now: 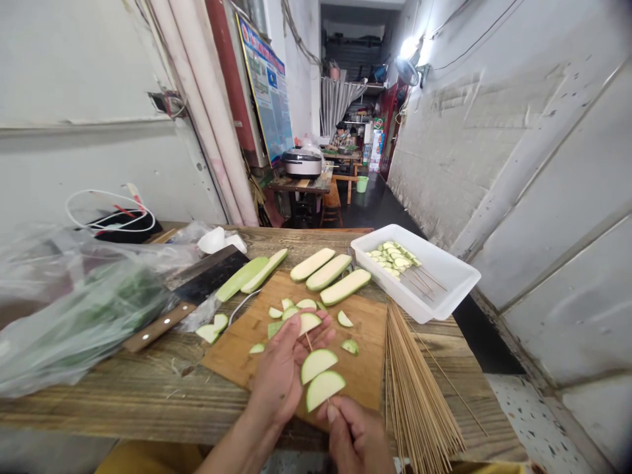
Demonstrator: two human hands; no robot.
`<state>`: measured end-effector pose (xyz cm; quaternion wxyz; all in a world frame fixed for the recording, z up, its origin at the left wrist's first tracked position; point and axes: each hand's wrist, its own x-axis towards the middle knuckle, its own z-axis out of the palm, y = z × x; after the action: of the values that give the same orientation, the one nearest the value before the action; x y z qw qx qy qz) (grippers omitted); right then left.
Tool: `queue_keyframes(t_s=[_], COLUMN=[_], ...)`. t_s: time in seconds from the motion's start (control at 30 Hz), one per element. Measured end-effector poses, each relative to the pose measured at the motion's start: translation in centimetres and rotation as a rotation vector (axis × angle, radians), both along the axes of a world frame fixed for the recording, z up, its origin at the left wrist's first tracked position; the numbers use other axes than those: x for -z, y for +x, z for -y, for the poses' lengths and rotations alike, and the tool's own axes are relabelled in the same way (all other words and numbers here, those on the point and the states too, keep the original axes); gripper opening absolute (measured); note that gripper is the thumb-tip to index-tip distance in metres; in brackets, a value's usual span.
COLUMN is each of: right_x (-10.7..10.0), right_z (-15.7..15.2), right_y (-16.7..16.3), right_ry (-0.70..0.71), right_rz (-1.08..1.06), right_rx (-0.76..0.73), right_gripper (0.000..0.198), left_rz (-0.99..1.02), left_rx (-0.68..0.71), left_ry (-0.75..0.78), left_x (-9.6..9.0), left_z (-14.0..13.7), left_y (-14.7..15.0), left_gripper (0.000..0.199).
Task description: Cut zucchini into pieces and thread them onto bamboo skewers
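My right hand (356, 431) pinches the lower end of a thin bamboo skewer (309, 342). Threaded on it are pale half-round zucchini slices with green rims, two of them (318, 364) near my right fingers. My left hand (281, 365) is closed around another zucchini slice (309, 322) at the skewer's upper end, thumb on its edge. Beneath both hands lies a wooden cutting board (232, 355) with several loose slices, one (344, 318) to the right. Halved zucchini (345, 287) rest along the board's far edge.
A white plastic tray (457, 280) at the right holds filled skewers. Beside the board is a bundle of bare skewers (419, 395). On the left lie a cleaver (162, 324), more zucchini pieces (243, 278) and a plastic bag of greens (108, 316). A person (342, 137) sits far back.
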<state>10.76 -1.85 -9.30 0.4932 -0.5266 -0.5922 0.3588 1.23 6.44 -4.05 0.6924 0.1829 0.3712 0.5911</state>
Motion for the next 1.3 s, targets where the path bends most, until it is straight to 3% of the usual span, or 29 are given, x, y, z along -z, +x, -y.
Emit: queue_keyframes(t_s=[0.27, 0.43, 0.57, 0.67, 0.77, 0.83, 0.93, 1.07, 1.3], right_x=[-0.4, -1.0, -0.7, -0.1, 0.2, 0.2, 0.0, 0.2, 0.5], right_z=[-0.6, -0.8, -0.7, -0.3, 0.0, 0.1, 0.2, 0.2, 0.0], right_y=[0.6, 1.0, 1.5, 2.9, 4.6, 5.4, 5.6, 5.3, 5.2], right_ry=[0.022, -0.004, -0.029, -0.07, -0.116, -0.119, -0.131, -0.15, -0.149], right_rz=[0.024, 0.049, 0.026, 0.022, 0.014, 0.011, 0.006, -0.01, 0.021], right_rx=[-0.013, -0.048, -0.026, 0.039, 0.117, 0.135, 0.113, 0.056, 0.053], right_gripper=[0.034, 0.03, 0.031, 0.034, 0.035, 0.034, 0.034, 0.033, 0.034], left_rz=[-0.045, -0.04, -0.055, -0.388, -1.059, -1.366, -1.671, -1.901, -1.985], left_rx=[0.038, 0.132, 0.175, 0.036, -0.049, 0.103, 0.305, 0.338, 0.423], left_ry=[-0.011, 0.018, 0.054, 0.23, 0.427, 0.582, 0.709, 0.719, 0.653], left_x=[0.1, 0.6, 1.0, 1.3, 1.9, 2.6, 4.1, 6.1, 7.3], left_z=[0.5, 0.9, 0.5, -1.0, -3.1, -4.2, -5.1, -5.2, -6.2], left_y=[0.8, 1.2, 0.4, -2.4, -6.2, -8.1, -8.9, -8.3, -8.6], left_gripper=[0.023, 0.026, 0.038, 0.044, 0.041, 0.037, 0.036, 0.04, 0.043])
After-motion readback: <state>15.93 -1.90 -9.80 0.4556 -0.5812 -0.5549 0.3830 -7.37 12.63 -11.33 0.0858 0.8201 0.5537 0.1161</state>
